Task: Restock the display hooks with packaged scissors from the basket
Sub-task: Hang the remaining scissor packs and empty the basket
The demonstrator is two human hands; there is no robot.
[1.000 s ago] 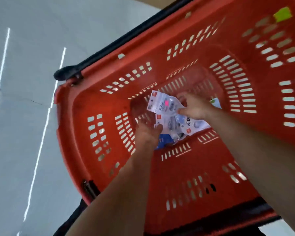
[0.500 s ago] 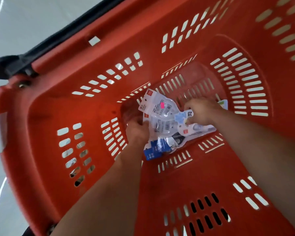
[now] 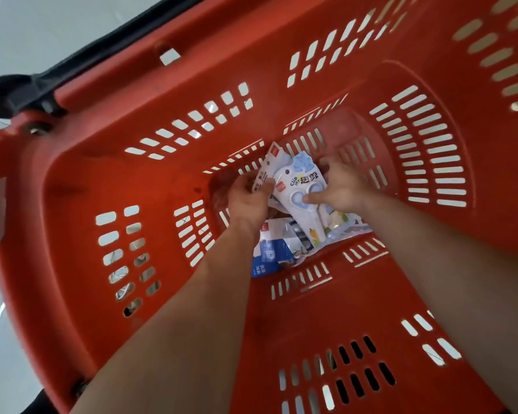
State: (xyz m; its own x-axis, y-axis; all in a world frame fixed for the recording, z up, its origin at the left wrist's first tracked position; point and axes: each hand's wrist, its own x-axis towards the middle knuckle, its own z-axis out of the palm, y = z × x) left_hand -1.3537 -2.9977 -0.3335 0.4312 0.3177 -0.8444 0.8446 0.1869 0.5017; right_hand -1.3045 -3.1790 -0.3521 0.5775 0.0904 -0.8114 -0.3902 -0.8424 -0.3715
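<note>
Red plastic walls of the basket [image 3: 117, 180] rise all round two bare forearms that reach straight down to its bottom. The left hand [image 3: 248, 201] is turned palm inward, its fingers [image 3: 265, 185] curled round the left edge of a few packs and pinching them together. The right hand [image 3: 344, 189] comes in from the right wall's side, knuckles up. Its thumb presses on the face of the top pack of scissors [image 3: 296, 186], which has pale blue handles, and its other fingers curl over that pack's right edge. The pack is held tilted between the two hands. Under it a blue-and-white pack [image 3: 272, 249] lies on the basket's bottom, pointing toward the near wall. A black handle [image 3: 21, 91] lies along the far left rim.
</note>
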